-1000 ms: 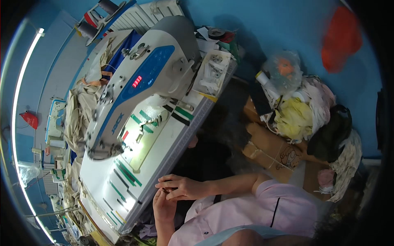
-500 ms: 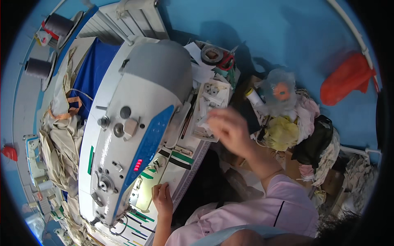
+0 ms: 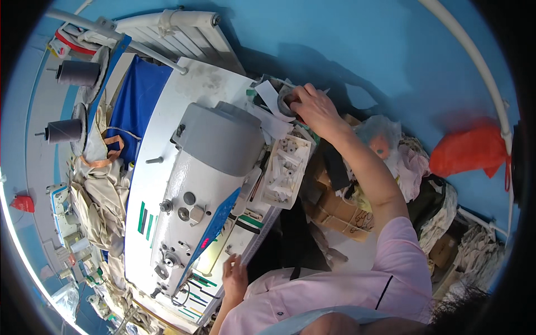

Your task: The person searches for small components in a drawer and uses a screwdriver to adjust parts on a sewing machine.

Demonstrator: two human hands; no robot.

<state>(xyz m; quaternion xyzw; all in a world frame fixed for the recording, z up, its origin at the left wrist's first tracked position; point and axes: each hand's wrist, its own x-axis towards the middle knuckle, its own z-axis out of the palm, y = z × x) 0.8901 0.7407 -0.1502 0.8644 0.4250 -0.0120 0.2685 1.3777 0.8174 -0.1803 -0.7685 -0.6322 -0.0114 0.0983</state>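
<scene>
I see my right hand [image 3: 312, 109] reaching beyond the sewing machine [image 3: 206, 184], grip pinching a grey tape roll [image 3: 286, 104] there; left hand [image 3: 234, 276] rests flat before it; next I judge: lift carefully

A round grey tape roll [image 3: 286, 104] lies at twelve o'clock, among white paper scraps [image 3: 273, 99], partly covered by fingers.

Pale pink short-sleeved top at five o'clock, thin dark line down the right sleeve near four o'clock, dark trim at the neckline, light blue cloth at six o'clock, bare forearms, bare right hand [image 3: 312, 109] at twelve o'clock, bare left hand [image 3: 234, 277] at seven o'clock.
</scene>
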